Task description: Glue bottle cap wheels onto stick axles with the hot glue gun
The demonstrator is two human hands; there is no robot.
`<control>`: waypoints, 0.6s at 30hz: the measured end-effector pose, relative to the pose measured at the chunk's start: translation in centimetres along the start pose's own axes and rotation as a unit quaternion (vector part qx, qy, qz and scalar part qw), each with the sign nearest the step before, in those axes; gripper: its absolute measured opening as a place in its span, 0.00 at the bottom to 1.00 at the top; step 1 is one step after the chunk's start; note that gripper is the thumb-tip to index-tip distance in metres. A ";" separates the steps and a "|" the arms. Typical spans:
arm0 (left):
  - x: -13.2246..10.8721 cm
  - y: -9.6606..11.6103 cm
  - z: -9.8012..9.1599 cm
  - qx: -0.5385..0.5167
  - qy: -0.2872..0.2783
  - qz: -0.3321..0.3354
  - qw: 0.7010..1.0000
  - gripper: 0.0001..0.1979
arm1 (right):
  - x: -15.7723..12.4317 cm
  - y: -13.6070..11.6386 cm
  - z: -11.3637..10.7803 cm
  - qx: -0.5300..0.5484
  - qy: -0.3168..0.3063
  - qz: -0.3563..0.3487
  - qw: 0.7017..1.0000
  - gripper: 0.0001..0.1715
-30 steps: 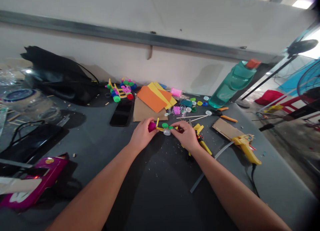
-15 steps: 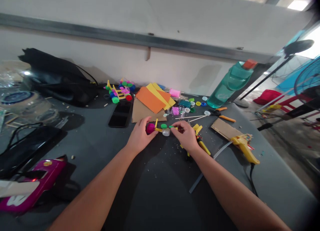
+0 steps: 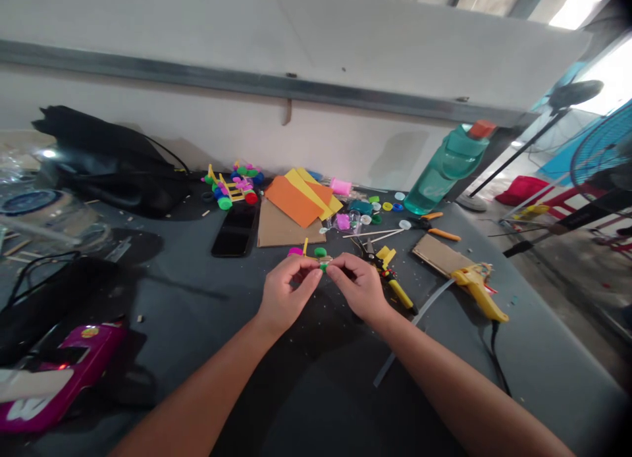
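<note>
A: Biggest 1st?
B: Grey table (image 3: 165, 263), then black bag (image 3: 113, 170) far L, then teal bottle (image 3: 434, 174) at back R.
A: Next?
B: Cardboard sheet (image 3: 281, 230) nr the back, w/ orange paper (image 3: 291, 205) & yellow paper (image 3: 318, 195) on top. Yellow glue gun (image 3: 476, 292) over on R.
A: & the person?
B: L hand (image 3: 286, 294) has thumb & finger pinched on a green pc (image 3: 324, 268). R hand (image 3: 361, 287) does likewise, other side of same pc. So that pc is mid-table, btwn both sets of fingertips.
A: Smaller stuff?
B: Black phone (image 3: 234, 234) just L of cardboard. Yellow-handled tool (image 3: 401, 295) just R of R hand.
A: Tiniest?
B: Magenta pc (image 3: 295, 251), yellow stick (image 3: 305, 247) & green cap (image 3: 320, 252), all 3 just past the fingertips. Joined? Can't tell.
</note>
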State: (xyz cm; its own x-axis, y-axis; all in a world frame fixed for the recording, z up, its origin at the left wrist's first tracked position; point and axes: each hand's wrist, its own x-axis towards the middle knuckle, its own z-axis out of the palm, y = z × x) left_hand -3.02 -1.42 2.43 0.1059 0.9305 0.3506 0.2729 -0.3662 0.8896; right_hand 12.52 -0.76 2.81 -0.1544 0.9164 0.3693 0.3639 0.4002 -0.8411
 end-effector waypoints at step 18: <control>0.6 -1.8 -0.2 0.068 0.012 0.082 0.994 0.04 | 1.7 1.8 -1.5 0.136 -0.146 0.150 0.968 0.13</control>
State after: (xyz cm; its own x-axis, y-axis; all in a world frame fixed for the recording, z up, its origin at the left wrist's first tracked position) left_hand -3.62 -0.20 1.04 0.1365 0.8575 0.4961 0.3803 -0.5077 0.7730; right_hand 14.26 1.49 2.51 -0.3476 0.9377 -0.0021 0.1840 0.0660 -0.9807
